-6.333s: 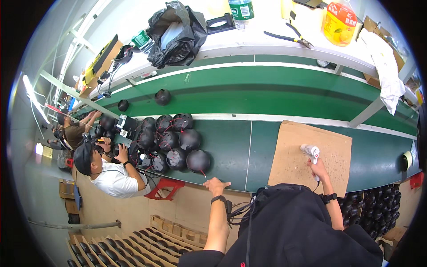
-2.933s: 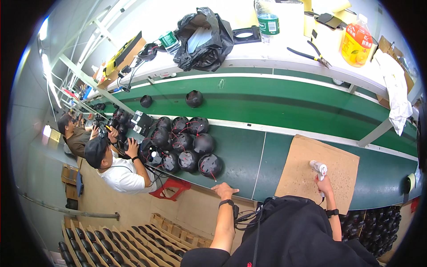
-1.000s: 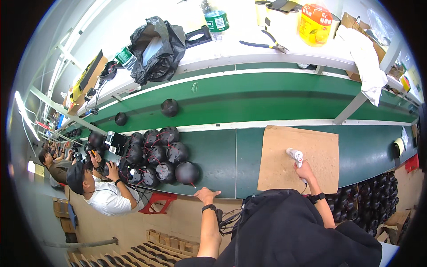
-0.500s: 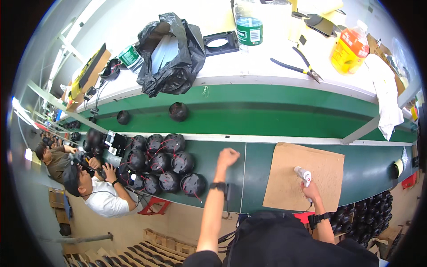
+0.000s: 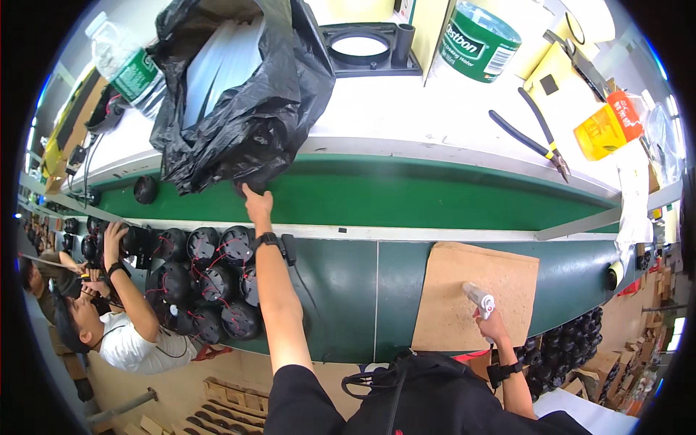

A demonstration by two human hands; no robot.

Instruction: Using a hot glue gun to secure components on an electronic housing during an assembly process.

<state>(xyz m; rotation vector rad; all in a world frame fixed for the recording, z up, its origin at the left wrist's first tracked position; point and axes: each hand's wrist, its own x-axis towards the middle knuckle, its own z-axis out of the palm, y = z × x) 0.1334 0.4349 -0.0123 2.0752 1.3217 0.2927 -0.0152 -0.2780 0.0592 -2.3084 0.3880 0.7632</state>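
My left hand (image 5: 258, 206) reaches over the green conveyor channel, under the overhanging black plastic bag (image 5: 279, 119). Its fingers close on a black round housing (image 5: 244, 186), mostly hidden by the bag and the hand. My right hand (image 5: 493, 326) is wrapped round the grip of a white pistol-shaped tool (image 5: 478, 296); its exact kind does not show. The tool points away to the left above a brown cardboard sheet (image 5: 449, 319) lying on the dark green bench. Left of my left forearm, several black round housings (image 5: 217, 283) with red wires stand in rows.
On the white shelf are a square black frame (image 5: 370, 64), pliers (image 5: 533, 134), a cut-down green-label bottle (image 5: 478, 43) and a yellow-orange bottle (image 5: 609, 127). Another round housing (image 5: 145, 190) sits in the channel. A person in white (image 5: 134, 341) works at the left.
My left hand has moved left and farther forward to the housing under the bag. The view has shifted closer to the shelf. The right hand still holds the white tool above the cardboard.
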